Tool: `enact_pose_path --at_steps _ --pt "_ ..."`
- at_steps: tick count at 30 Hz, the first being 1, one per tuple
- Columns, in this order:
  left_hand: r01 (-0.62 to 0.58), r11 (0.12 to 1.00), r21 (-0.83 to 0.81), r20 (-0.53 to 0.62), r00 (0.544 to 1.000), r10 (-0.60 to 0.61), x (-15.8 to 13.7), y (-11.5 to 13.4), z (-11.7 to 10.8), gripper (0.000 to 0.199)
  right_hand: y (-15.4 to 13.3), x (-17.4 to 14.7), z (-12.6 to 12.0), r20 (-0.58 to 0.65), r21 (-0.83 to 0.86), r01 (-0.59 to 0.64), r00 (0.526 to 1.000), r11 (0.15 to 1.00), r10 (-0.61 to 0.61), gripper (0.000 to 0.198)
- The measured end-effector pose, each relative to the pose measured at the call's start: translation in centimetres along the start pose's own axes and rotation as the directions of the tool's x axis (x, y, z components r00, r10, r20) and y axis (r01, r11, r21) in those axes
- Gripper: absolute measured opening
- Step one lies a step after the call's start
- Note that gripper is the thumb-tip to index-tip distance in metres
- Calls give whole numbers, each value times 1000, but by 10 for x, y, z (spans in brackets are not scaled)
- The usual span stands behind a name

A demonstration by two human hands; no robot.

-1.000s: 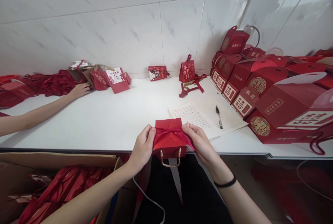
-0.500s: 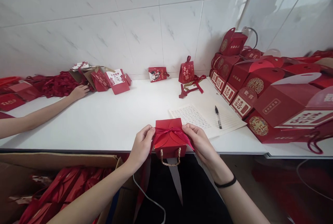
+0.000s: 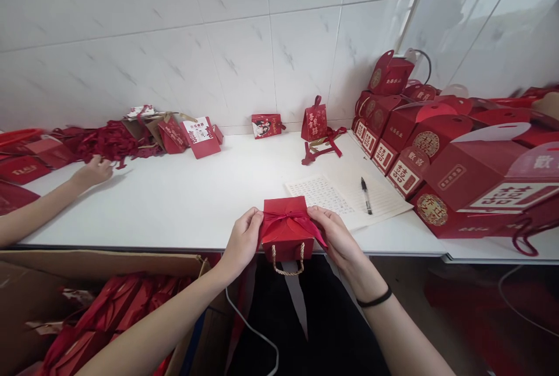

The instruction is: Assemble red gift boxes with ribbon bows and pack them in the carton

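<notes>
A small red gift box (image 3: 286,236) with a gold rope handle (image 3: 288,271) sits in front of me at the table's front edge. A dark pink ribbon (image 3: 286,217) crosses its overlapping top flaps, knotted or bowed at the middle. My left hand (image 3: 245,236) is closed at the box's left side, pinching the ribbon between thumb and fingers. At the right side, my right hand (image 3: 334,233) pinches the ribbon the same way, with an end hanging below the thumb. The tips of my fingers are partly hidden behind the ribbon and box.
Another person's hand (image 3: 94,172) reaches in at left beside a heap of red ribbons (image 3: 105,140). Stacked red boxes (image 3: 471,181) fill the right side. A pen (image 3: 365,195) lies on written paper (image 3: 321,195). Below left stands a carton (image 3: 109,259) of red boxes.
The other person's hand has drawn back left from the ribbon heap toward the front. My hands stay on the ribbon, pulled almost the same; the bow looks slightly tighter.
</notes>
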State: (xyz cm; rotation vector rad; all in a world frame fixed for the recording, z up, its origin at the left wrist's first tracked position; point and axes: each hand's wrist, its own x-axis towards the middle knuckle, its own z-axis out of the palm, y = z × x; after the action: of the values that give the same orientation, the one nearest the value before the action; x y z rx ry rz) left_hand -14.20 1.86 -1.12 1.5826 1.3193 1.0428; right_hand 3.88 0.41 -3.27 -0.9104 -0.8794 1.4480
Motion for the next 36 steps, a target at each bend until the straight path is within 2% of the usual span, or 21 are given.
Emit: enact_pose_path --at_steps 3,6,9,10,12,14,15,17,18,19,20,22,23,24,25,26,28,30,36 --pt "33 997 -77 30 999 -31 3 -1 -2 30 0 -1 -1 9 -18 15 1000 1000 -15 46" --pt "93 981 -172 81 993 -80 7 1 -9 28 -4 -3 -8 -22 -114 52 998 992 -55 46" --pt "113 972 -204 67 993 -102 10 4 -20 30 -11 -7 -18 -99 -308 177 971 935 -216 37" --pt "117 974 -194 68 992 -106 10 5 -22 33 -15 -8 -21 -77 -374 227 959 899 -274 38" --pt "126 982 -139 107 988 -112 10 9 -25 37 -20 -10 -24 78 -482 317 944 817 -321 61" --pt "86 995 -56 128 989 -78 7 12 -25 34 -22 -10 -22 274 -556 369 927 745 -254 91" --pt "39 999 -15 115 993 -37 5 14 -24 31 -22 -10 -20 349 -581 381 915 719 -203 99" --pt "-126 990 67 42 991 124 0 18 -21 21 -19 -8 -15 417 -596 409 893 691 -169 102" --pt "-244 963 119 1 969 245 -3 20 -19 16 -16 -8 -13 430 -592 437 882 677 -193 101" --pt "-380 908 178 -24 921 390 -7 22 -18 10 -13 -8 -11 434 -588 480 866 651 -247 98" --pt "-523 817 243 -31 838 545 -10 24 -17 5 -11 -9 -9 433 -587 533 842 609 -320 96" --pt "-756 549 355 22 594 804 -17 29 -16 8 -7 -13 -7 432 -588 635 770 501 -470 91" --pt "-823 413 390 72 475 877 -21 32 -15 10 -7 -15 -5 434 -581 676 729 453 -529 89" --pt "-861 297 412 121 375 919 -24 35 -15 11 -7 -18 -4 437 -566 710 690 420 -577 88" --pt "-877 210 431 160 304 939 -28 38 -15 11 -9 -21 -3 440 -546 737 657 399 -612 88" --pt "-881 148 449 189 255 948 -31 41 -15 11 -11 -24 -2 442 -525 756 635 391 -634 88" --pt "-877 78 475 217 202 955 -38 47 -15 11 -16 -30 -1 447 -489 785 600 380 -663 87" --pt "-870 44 490 228 177 957 -44 53 -14 13 -20 -34 0 447 -463 806 571 368 -689 87" --pt "-861 47 506 187 163 969 -57 64 -9 12 -28 -45 -1 450 -454 833 520 315 -726 89"
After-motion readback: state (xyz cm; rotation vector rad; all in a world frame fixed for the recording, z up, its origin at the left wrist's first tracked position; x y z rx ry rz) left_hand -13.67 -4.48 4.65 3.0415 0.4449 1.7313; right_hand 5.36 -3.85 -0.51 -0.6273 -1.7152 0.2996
